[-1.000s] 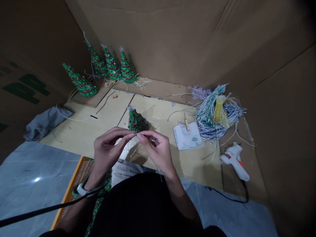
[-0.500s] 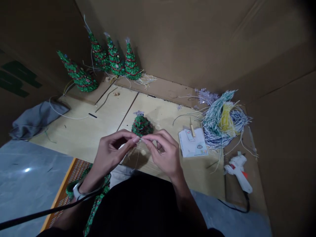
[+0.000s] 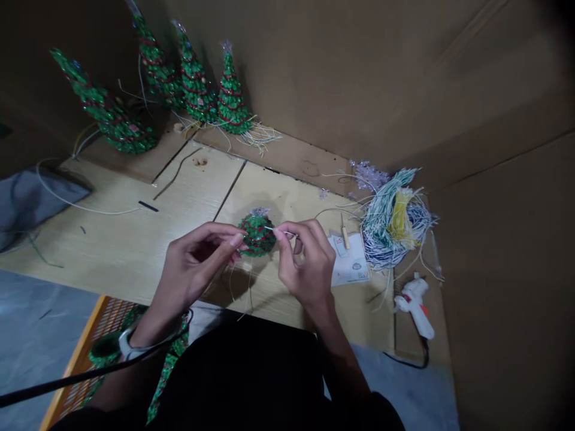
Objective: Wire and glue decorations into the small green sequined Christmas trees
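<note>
Right hand [image 3: 309, 260]: thumb and index tips pinch a thin pale wire [image 3: 269, 228]. A short end pokes out leftward, across the face of the small green tree [image 3: 257, 236] as seen from above; contact with it can't be judged. Remaining fingers curl in toward the palm.

Left hand [image 3: 195, 257]: thumb and index extended, tips brought close to each other at the tree's left edge; other fingers bent beneath, partly hidden. Whether the tips grip anything, cannot tell.

The two hands face each other, fingertips apart, small tree showing between and behind them. Loose strands [image 3: 250, 281] hang in view below the tree.

Wrists: left bears a pale band [image 3: 127, 344], forearm angled up and inward from lower left, a black cord [image 3: 67, 379] crossing it. Right wrist bare, forearm slanting up and leftward from lower right.

Farther out: pale table [image 3: 188, 191] under the hands. Right of the right hand, a white card [image 3: 353, 263] with a wooden-handled tool [image 3: 345, 237] on it; beyond, a wire bundle [image 3: 380, 242], and nearer the body a glue gun [image 3: 416, 306]. Taller trees [image 3: 232, 102] stand at far left.
</note>
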A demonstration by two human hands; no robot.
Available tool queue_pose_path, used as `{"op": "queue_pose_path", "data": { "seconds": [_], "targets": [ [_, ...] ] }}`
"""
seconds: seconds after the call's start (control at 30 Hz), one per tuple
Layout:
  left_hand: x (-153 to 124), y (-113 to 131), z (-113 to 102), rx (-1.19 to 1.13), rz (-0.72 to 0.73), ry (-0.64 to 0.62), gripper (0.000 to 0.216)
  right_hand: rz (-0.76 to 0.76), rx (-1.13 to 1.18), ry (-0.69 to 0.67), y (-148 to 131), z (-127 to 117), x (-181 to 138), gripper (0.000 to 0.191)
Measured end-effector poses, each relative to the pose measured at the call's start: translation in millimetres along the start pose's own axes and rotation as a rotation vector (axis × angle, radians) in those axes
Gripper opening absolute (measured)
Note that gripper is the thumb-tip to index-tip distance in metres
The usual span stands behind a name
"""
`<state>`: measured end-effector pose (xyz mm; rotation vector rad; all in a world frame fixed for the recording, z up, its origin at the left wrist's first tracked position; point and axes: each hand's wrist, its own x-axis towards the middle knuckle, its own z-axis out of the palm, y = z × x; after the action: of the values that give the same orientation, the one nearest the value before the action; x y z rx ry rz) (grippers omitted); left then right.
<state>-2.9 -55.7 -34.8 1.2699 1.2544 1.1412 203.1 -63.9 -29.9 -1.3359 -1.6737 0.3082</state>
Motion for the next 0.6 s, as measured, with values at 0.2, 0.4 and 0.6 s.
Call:
{"op": "queue_pose_path", "data": {
  "seconds": [0.2,0.4,0.6],
  "targets": [
    [7.0,-4.3,-1.1,-0.041,0.022,0.015,0.024,0.004,-0.038,-0.039,-2.0,8.4,5.3,0.01],
    [18.3,-14.1,3.0,-0.046,0.13,-0.044,0.045,0.013,-0.055,-0.011,-6.4,9.6,5.6,0.011],
    [27.0,-20.9,7.0,0.013,0.216,-0.156,0.055,0.042,-0.102,0.007,-8.8,12.1,1.7,0.012]
  ]
}}
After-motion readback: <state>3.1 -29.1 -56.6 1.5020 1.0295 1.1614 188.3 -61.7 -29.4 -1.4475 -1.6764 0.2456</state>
